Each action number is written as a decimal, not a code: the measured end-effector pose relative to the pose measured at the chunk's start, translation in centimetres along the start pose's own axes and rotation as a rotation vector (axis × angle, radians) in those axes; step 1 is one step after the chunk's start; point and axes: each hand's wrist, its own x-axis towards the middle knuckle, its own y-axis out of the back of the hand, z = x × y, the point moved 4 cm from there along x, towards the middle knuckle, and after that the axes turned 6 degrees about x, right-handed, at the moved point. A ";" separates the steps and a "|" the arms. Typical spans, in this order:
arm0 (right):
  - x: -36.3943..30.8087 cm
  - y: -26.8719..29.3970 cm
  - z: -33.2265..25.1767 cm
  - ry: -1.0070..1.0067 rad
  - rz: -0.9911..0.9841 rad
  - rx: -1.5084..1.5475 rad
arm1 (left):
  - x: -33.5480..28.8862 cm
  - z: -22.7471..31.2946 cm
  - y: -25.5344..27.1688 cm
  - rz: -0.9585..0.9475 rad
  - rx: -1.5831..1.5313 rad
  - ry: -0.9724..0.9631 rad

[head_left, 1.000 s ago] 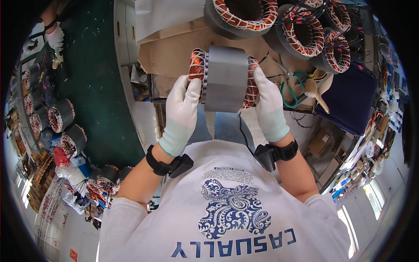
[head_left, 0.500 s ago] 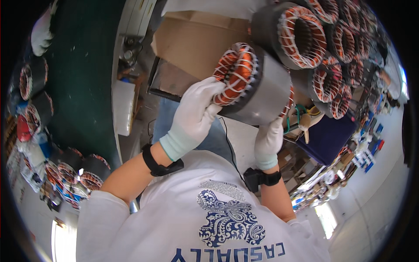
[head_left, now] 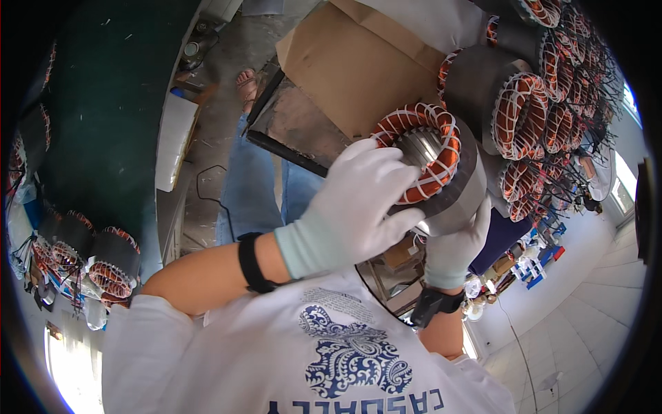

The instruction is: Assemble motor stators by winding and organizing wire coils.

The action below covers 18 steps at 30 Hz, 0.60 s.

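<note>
Stator [head_left: 456, 200] at the near edge of the bench [head_left: 303, 124], laced stators [head_left: 476, 90] just beyond. White lacing [head_left: 445, 127] apparently done at 1 end, around all visible parts of the facing winding [head_left: 449, 152]; impossible to tell of work left on the hidden far end. Left hand [head_left: 358, 207] spread over the winding, grip unclear; right hand [head_left: 455, 252] clamped on the steel core's [head_left: 473, 196] lower side.

We find a workbench [head_left: 301, 123] whose near left corner is bare and stained, with a dark edge. On it we record a creased brown sheet [head_left: 352, 69] and, beyond that, a pale sheet [head_left: 441, 21]. A cluster of grey stators [head_left: 476, 83] with white-laced copper windings crowds the right side. At left we note a green-topped table [head_left: 96, 152] with pale specks, further stators [head_left: 116, 255] grouped at its near end. On the grey floor [head_left: 227, 48] we observe a foot [head_left: 246, 84].
</note>
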 end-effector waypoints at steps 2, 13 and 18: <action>-1.1 -0.9 0.7 -0.236 0.038 0.907 | -0.6 -2.0 0.6 -0.212 -0.018 0.023; -2.4 0.2 0.0 -0.214 0.009 0.331 | -0.9 -1.6 0.8 -0.215 0.008 0.043; -0.5 0.0 -0.8 -0.424 0.129 0.362 | -0.3 -0.5 0.5 -0.205 -0.018 0.080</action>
